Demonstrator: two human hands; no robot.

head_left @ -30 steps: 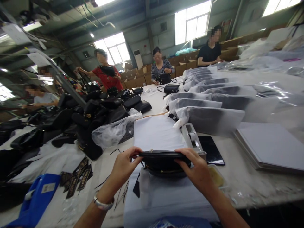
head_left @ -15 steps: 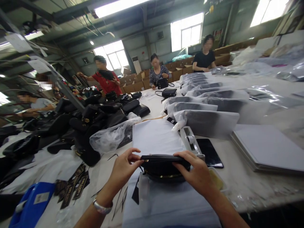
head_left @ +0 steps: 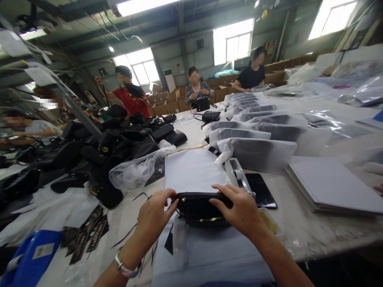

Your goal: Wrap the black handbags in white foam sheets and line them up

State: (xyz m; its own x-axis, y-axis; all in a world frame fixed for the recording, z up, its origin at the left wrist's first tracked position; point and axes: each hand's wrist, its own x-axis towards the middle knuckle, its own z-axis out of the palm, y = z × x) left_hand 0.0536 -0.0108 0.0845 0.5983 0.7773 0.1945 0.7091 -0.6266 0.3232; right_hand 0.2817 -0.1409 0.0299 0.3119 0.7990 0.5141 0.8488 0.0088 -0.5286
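Observation:
A black handbag (head_left: pixel 197 209) with a gold zip along its lower side is held between my two hands, above white paper sheets (head_left: pixel 215 253). Thumb and fingers of my left hand (head_left: pixel 157 213) pinch its left corner, near a small gold fitting. My right hand (head_left: pixel 237 205) grips the bag's right part, thumb on the near face and fingers over the top edge. From the bag's left side hang a translucent strip (head_left: pixel 180 235) and a black tag (head_left: pixel 169 241). What lies inside the bag is hidden.
Black bags (head_left: pixel 104 159) are heaped on the left, beside a clear plastic bag (head_left: pixel 131 171). Paper-wrapped bags (head_left: pixel 254 153) stand in a row ahead. A tape dispenser (head_left: pixel 237 175), black tablet (head_left: pixel 261 190) and board stack (head_left: pixel 335 181) lie right; a blue dispenser (head_left: pixel 36 259) sits left. Several people work beyond.
My right hand has shifted a little left along the handbag. The bag's front face is turned more into view, and my left hand keeps its pinch at the corner.

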